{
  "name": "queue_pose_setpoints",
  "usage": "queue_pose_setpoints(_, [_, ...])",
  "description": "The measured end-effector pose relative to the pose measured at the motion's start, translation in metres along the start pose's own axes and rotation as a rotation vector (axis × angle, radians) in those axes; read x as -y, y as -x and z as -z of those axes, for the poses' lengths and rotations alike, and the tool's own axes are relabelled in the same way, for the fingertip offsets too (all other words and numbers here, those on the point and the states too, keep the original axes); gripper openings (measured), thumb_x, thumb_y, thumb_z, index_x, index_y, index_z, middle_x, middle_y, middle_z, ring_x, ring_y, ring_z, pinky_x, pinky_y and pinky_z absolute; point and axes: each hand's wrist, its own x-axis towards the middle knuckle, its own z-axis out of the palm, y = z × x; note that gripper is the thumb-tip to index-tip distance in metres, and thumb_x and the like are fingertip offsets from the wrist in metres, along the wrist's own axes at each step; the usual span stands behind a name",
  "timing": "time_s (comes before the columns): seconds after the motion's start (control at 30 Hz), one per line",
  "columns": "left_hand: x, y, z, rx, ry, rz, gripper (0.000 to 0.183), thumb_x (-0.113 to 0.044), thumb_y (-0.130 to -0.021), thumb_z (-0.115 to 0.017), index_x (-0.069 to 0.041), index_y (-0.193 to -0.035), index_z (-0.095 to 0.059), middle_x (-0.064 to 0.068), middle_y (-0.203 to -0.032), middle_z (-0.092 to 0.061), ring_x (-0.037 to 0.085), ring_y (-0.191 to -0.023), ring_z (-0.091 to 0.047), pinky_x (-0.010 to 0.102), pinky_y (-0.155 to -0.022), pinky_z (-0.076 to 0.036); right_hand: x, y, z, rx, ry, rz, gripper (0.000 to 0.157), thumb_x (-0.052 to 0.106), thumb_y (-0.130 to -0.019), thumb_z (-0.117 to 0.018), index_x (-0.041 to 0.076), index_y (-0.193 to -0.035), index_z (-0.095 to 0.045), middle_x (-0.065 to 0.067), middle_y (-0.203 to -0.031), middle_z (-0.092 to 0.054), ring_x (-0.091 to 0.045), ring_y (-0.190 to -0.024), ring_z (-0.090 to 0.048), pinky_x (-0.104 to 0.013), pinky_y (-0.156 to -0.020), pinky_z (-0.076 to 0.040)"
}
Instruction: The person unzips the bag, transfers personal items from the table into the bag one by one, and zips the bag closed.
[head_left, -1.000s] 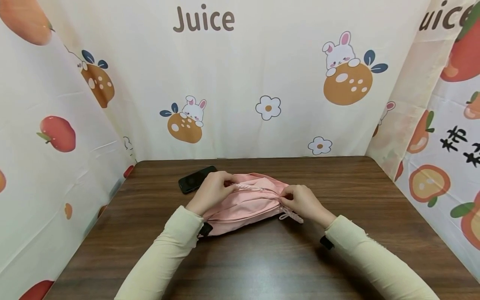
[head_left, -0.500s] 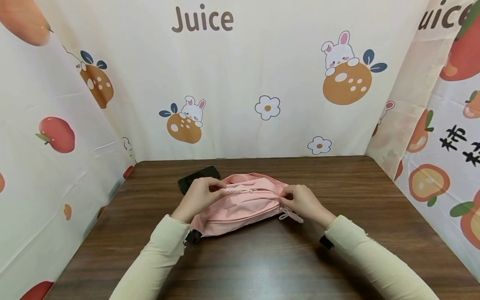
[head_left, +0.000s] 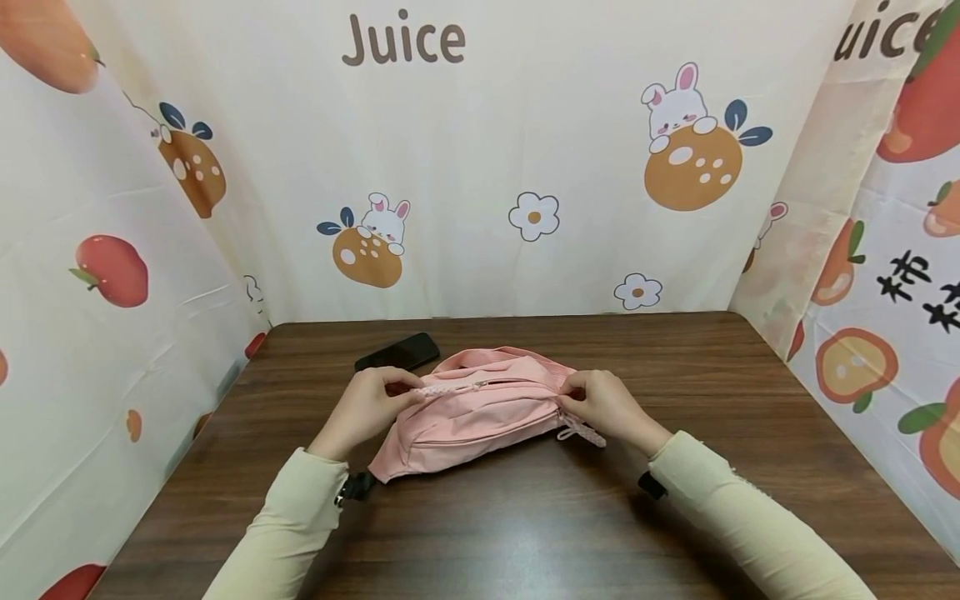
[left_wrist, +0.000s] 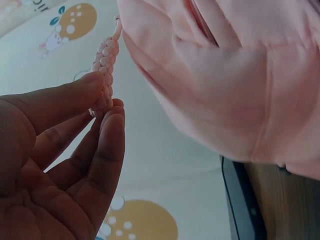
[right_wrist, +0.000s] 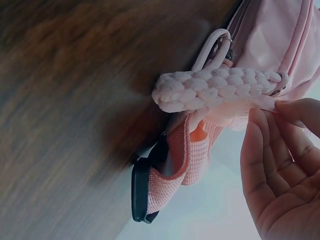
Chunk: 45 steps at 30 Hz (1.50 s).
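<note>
A pink waist bag (head_left: 480,421) lies on the table, its long side toward me. Between thumb and fingers, my left hand (head_left: 371,404) pinches the braided cord pull (left_wrist: 105,57) of the upper zipper, drawn taut to the left. Right of that zipper's slider, a narrow dark gap shows in the bag's top. At the bag's right end, my right hand (head_left: 607,404) pinches a fold of pink fabric. A second braided pull (right_wrist: 215,90) hangs beside those fingers from a lower zipper.
Behind my left hand lies a black phone (head_left: 401,352) on the brown wooden table (head_left: 540,525). A black buckle (right_wrist: 142,187) sits on the bag's strap (right_wrist: 175,175) at the right end. Printed curtains (head_left: 465,125) stand around the table's back and sides.
My left hand has moved left with the cord pull, and the zipper slider has travelled left along the bag. The gap behind it is longer. My right hand has stayed in place.
</note>
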Motion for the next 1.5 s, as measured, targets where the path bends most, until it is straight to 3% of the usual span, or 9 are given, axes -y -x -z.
queue_pose_setpoints(0.3, [0.022,0.016,0.015,0.004,-0.007,0.026,0.007,-0.021,-0.087,-0.074,-0.020,-0.093,-0.076,-0.003,-0.089,-0.073,0.011,-0.078,-0.060,0.026,-0.070,-0.048,0.000,0.000,0.000,0.010,-0.020,-0.012,0.015,0.011,-0.085,-0.072,0.018,-0.072,-0.066,0.010,-0.065,-0.059,-0.003,-0.059,-0.048,-0.021,-0.057,-0.041])
queue_pose_setpoints(0.57, [0.045,0.036,0.029,-0.012,-0.028,0.098,0.009,-0.023,-0.088,-0.073,-0.017,-0.094,-0.076,-0.001,-0.088,-0.072,0.012,-0.073,-0.056,0.024,-0.064,-0.046,-0.001,-0.001,0.000,0.017,-0.017,-0.017,0.015,0.013,-0.085,-0.072,0.019,-0.072,-0.067,0.011,-0.065,-0.059,-0.004,-0.059,-0.049,-0.021,-0.057,-0.041])
queue_pose_setpoints(0.97, [0.065,0.057,0.040,-0.033,-0.105,0.139,0.010,-0.026,-0.087,-0.074,-0.018,-0.093,-0.075,-0.002,-0.087,-0.072,0.008,-0.072,-0.052,0.023,-0.063,-0.042,-0.001,-0.001,0.001,0.017,-0.019,-0.022,0.014,0.012,-0.084,-0.072,0.018,-0.072,-0.067,0.010,-0.065,-0.060,-0.005,-0.059,-0.049,-0.022,-0.058,-0.041])
queue_pose_setpoints(1.37, [0.079,0.070,0.045,0.059,-0.182,0.194,0.005,-0.022,-0.087,-0.073,-0.018,-0.090,-0.075,-0.001,-0.090,-0.072,0.013,-0.078,-0.055,0.029,-0.068,-0.044,-0.003,0.001,0.002,0.026,-0.063,-0.026,0.018,0.009,-0.085,-0.069,0.018,-0.069,-0.064,0.006,-0.057,-0.056,-0.012,-0.053,-0.051,-0.021,-0.055,-0.039])
queue_pose_setpoints(1.5, [0.084,0.072,0.047,0.073,-0.190,0.199,0.006,-0.022,-0.086,-0.074,-0.018,-0.089,-0.075,-0.001,-0.089,-0.072,0.013,-0.076,-0.053,0.028,-0.067,-0.043,-0.004,0.001,0.002,0.029,-0.068,-0.029,0.019,0.009,-0.086,-0.068,0.017,-0.069,-0.064,0.007,-0.056,-0.055,-0.008,-0.053,-0.050,-0.021,-0.054,-0.039])
